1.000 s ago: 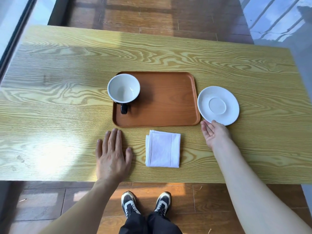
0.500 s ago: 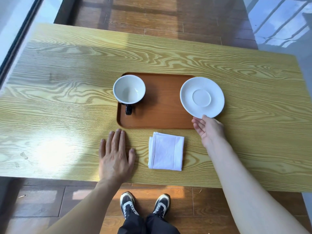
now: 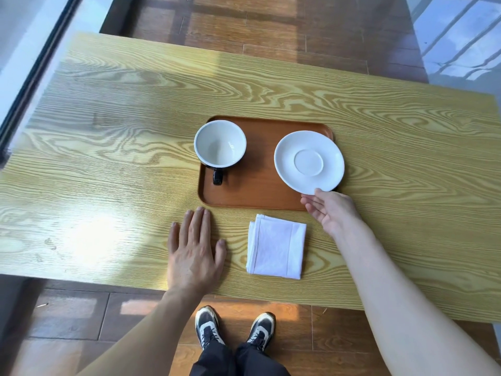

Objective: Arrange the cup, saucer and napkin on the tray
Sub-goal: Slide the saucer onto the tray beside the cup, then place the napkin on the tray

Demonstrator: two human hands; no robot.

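Observation:
A brown tray point(image 3: 260, 191) lies at the middle of the wooden table. A cup point(image 3: 220, 143), white inside and black outside with its handle toward me, stands on the tray's left part. My right hand point(image 3: 329, 208) grips the near rim of the white saucer point(image 3: 309, 162), which hangs over the tray's right end, overlapping its right edge. A folded white napkin point(image 3: 276, 246) lies on the table just in front of the tray. My left hand point(image 3: 193, 249) rests flat on the table, left of the napkin, fingers spread.
The yellow wood-grain table point(image 3: 108, 147) has its near edge just above my shoes point(image 3: 234, 328). A window frame runs along the far left, and brown floor tiles lie beyond the table's far edge.
My right hand took hold of the saucer on the table right of the tray and carried it left over the tray's right end. My left hand stayed flat.

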